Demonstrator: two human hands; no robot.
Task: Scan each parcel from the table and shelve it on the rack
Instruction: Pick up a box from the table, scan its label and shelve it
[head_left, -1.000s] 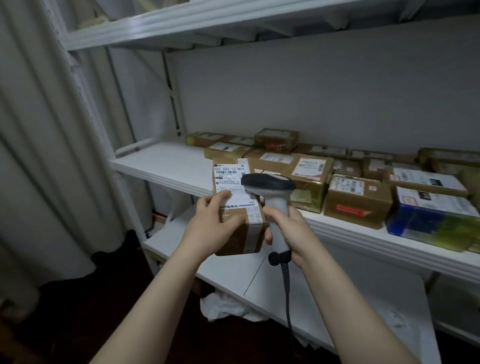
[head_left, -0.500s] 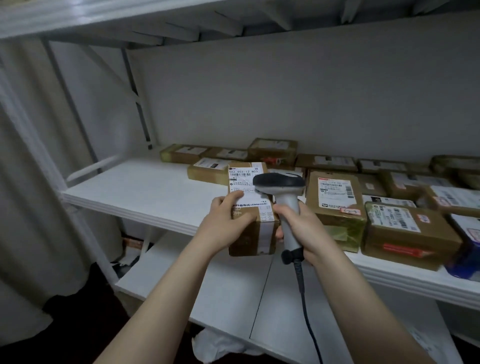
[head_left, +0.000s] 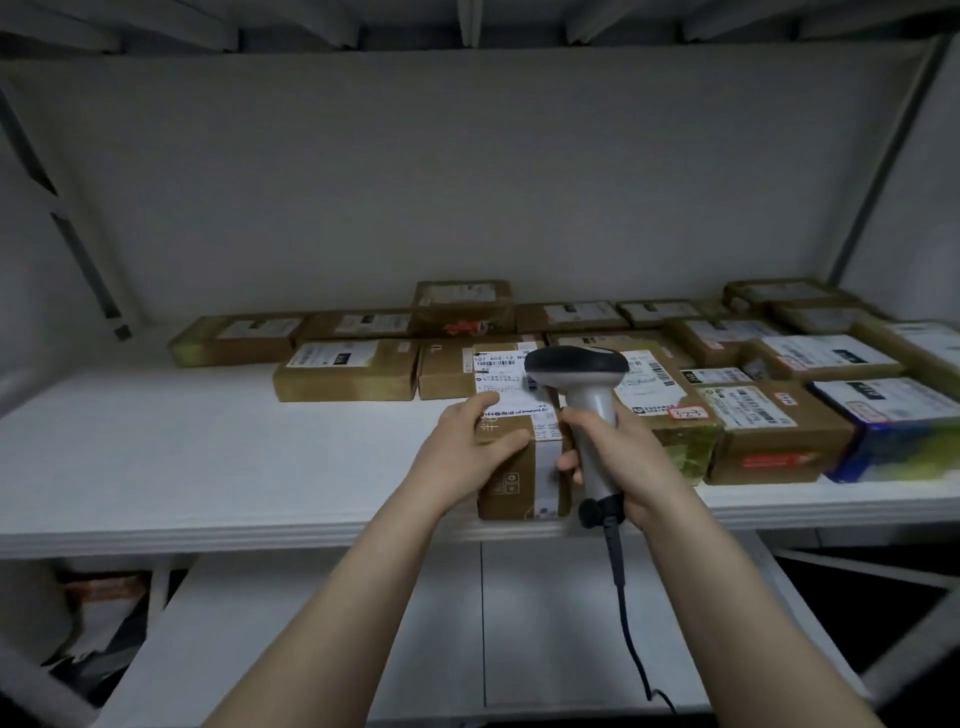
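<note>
We are gripping a brown cardboard parcel with a white label (head_left: 521, 480) in our left hand (head_left: 467, 448), fingers curled round its left edge, right at the front lip of the white rack shelf (head_left: 208, 457). Our right hand (head_left: 631, 460) is clamping the handle of the grey, black-headed corded scanner (head_left: 586, 397) just beside it. Taped brown boxes (head_left: 347, 370) are crowding behind and to the right, while bare board is lying open to the left.
</note>
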